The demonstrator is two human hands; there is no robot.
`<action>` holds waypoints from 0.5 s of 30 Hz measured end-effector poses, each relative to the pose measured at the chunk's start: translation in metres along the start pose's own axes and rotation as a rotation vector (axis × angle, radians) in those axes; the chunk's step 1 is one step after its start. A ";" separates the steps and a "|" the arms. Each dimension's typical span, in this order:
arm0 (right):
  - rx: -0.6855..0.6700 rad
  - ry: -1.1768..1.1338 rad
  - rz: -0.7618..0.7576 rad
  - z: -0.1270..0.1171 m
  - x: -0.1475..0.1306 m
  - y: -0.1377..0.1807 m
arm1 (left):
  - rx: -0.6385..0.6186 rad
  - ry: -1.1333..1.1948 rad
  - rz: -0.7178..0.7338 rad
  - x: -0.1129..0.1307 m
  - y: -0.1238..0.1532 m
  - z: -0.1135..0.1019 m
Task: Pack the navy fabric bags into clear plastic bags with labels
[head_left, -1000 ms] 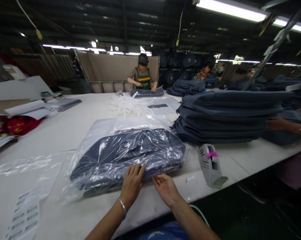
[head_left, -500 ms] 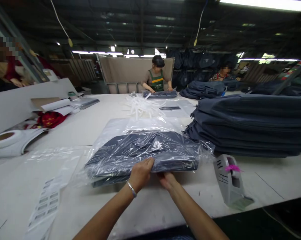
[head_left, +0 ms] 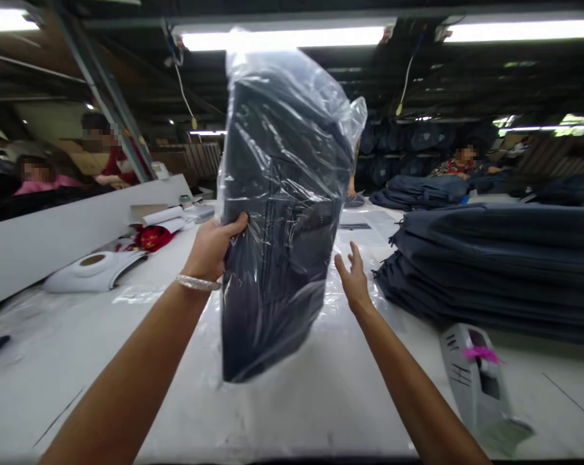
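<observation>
My left hand (head_left: 211,247) grips the left edge of a clear plastic bag (head_left: 282,194) with a folded dark navy garment inside. The bag stands upright in the air above the white table (head_left: 321,400). A silver bracelet sits on that wrist. To the right of the bag's lower half, my right hand (head_left: 354,279) is open with fingers spread, just off the plastic and holding nothing.
A tall stack of folded navy garments (head_left: 495,258) fills the right side. A grey tape dispenser (head_left: 480,381) with pink tape stands at the front right. At the left lie a white tape roll (head_left: 92,268), papers and a red item (head_left: 151,237). Other people work at the back.
The bagged garment lay flat on the table with both hands at its near edge. Now my left hand has lifted it upright, and my right hand has let go and opened.
</observation>
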State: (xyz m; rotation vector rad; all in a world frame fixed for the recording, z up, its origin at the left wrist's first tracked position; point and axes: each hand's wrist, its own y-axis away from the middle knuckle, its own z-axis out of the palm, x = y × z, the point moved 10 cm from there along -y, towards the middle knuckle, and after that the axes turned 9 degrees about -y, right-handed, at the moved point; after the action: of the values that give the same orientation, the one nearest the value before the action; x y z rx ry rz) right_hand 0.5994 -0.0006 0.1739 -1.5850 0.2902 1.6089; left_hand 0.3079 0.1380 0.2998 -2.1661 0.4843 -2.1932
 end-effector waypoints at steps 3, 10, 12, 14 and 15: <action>-0.160 0.087 0.097 -0.008 0.025 -0.004 | 0.042 0.332 -0.262 -0.054 0.037 -0.011; -0.533 0.540 0.152 -0.002 0.058 -0.021 | 0.214 0.703 -0.532 -0.189 0.145 0.007; -0.603 0.697 0.101 0.005 0.071 -0.026 | 0.238 0.737 -0.589 -0.218 0.171 0.017; -0.665 0.776 0.088 0.011 0.088 -0.031 | 0.237 0.750 -0.622 -0.242 0.193 0.028; -0.683 0.796 0.091 0.013 0.097 -0.034 | 0.217 0.744 -0.632 -0.252 0.204 0.034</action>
State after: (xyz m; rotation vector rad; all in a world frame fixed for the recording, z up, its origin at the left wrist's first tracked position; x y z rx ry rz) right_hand 0.6282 0.0671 0.1006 -2.7500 0.2317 1.1052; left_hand 0.3094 -0.0046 0.0072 -1.4480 -0.5132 -3.1640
